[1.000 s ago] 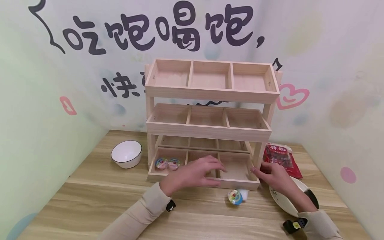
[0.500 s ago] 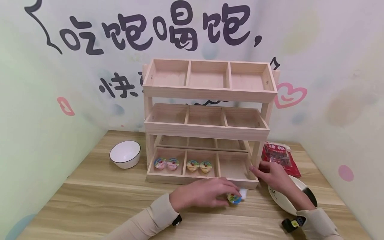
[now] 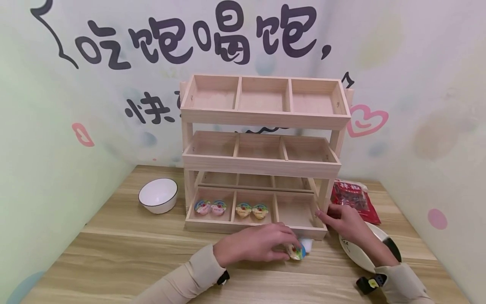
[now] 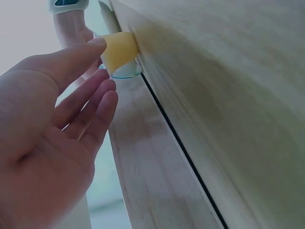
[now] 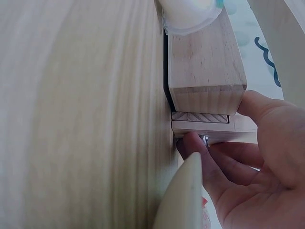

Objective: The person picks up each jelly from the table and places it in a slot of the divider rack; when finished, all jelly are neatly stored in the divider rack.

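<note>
By the front of a three-tier wooden shelf rack, my left hand pinches a small yellow jelly cup between thumb and fingers, low at the table. A white jelly cup lies just right of it, against the bottom tray's front. My right hand grips the right end of the rack; in the right wrist view the thumb is at the tray corner and the fingers are on the outer side. Two pink jelly cups sit in the bottom tray's left compartment, two yellow ones in its middle one.
A white bowl stands left of the rack. On the right, a red packet lies behind a plate that is partly under the right forearm. A printed curtain hangs behind.
My left hand has moved down from over the bottom tray to the yellow jelly cup on the table, and the cup has turned slightly in its fingers. The right hand keeps its place.
</note>
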Demonstrator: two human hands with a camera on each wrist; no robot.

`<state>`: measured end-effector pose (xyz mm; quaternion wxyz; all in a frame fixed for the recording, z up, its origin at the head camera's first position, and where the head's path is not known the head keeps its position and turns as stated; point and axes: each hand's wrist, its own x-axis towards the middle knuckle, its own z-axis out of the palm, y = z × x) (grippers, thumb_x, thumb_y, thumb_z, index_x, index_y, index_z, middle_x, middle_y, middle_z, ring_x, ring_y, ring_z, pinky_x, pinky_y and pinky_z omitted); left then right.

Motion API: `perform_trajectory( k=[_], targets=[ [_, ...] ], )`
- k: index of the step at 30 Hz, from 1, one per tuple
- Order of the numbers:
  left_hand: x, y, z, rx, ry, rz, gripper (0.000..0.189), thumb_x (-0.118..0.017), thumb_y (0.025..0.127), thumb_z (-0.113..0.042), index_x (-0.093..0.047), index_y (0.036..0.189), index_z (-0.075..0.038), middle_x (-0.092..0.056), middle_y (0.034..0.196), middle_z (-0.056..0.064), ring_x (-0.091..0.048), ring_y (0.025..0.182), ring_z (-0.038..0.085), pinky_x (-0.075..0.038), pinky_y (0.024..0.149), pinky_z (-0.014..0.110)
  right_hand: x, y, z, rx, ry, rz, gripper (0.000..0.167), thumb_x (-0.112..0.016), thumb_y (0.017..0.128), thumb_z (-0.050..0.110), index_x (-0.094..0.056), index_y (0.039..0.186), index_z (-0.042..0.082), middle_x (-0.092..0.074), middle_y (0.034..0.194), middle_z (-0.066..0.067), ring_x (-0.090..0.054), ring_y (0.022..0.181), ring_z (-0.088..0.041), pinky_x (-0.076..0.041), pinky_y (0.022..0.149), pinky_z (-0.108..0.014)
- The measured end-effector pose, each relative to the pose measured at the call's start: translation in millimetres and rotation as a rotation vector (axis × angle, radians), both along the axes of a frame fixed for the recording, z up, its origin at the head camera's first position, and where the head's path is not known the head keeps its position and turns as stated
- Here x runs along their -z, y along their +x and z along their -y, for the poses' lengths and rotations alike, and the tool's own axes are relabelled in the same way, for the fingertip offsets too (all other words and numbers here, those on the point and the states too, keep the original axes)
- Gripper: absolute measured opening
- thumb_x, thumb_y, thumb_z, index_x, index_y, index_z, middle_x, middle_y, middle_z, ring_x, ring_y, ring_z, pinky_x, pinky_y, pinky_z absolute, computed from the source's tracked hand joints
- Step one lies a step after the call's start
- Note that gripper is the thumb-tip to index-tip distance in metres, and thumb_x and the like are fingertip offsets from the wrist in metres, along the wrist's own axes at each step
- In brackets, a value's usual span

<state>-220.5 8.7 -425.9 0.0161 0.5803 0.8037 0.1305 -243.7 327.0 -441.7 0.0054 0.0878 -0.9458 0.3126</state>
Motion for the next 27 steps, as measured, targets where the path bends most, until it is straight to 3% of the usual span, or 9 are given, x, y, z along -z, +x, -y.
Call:
perform_trajectory(
  k=[8,13,20,27],
  targets=[
    [0.8,-0.2,-0.2,0.013,0.005,0.012,0.033,-0.072,0.106,-0.031,-0.072,0.138,-0.022,-0.07,0.144,-0.006,-0.06,0.139,0.008,-0.043,0.117,0.017,0.7,0.1,-0.5,0.001,-0.001,-0.001,0.059,-0.072,0.104,0.046,-0.069,0.141,0.0,-0.078,0.126,-0.022,-0.077,0.104,-0.028,-0.065,0.092,-0.053],
    [2.1,0.8,-0.4,-0.006,0.019,0.013,0.03,-0.071,0.107,-0.033,-0.074,0.135,-0.023,-0.071,0.137,-0.007,-0.061,0.133,0.005,-0.045,0.113,0.014,0.9,-0.1,-0.3,0.003,0.0,0.003,0.059,-0.072,0.104,0.046,-0.069,0.141,0.0,-0.078,0.125,-0.021,-0.076,0.103,-0.026,-0.065,0.091,-0.052],
    [5.1,1.3,-2.2,0.029,0.022,0.071,0.035,-0.069,0.108,-0.036,-0.071,0.139,-0.021,-0.068,0.143,-0.005,-0.06,0.135,0.002,-0.043,0.115,0.013,1.1,-0.4,-0.6,0.001,0.002,-0.005,0.058,-0.072,0.104,0.045,-0.07,0.14,0.0,-0.079,0.124,-0.021,-0.076,0.103,-0.026,-0.065,0.091,-0.051],
    [8.7,0.9,-3.8,0.035,0.053,0.058,0.033,-0.068,0.108,-0.038,-0.072,0.136,-0.022,-0.069,0.137,-0.008,-0.062,0.127,-0.002,-0.043,0.11,0.01,1.1,-0.1,-1.0,0.001,0.001,-0.007,0.057,-0.072,0.104,0.045,-0.071,0.139,0.001,-0.079,0.123,-0.02,-0.076,0.103,-0.026,-0.065,0.091,-0.052]
  ],
)
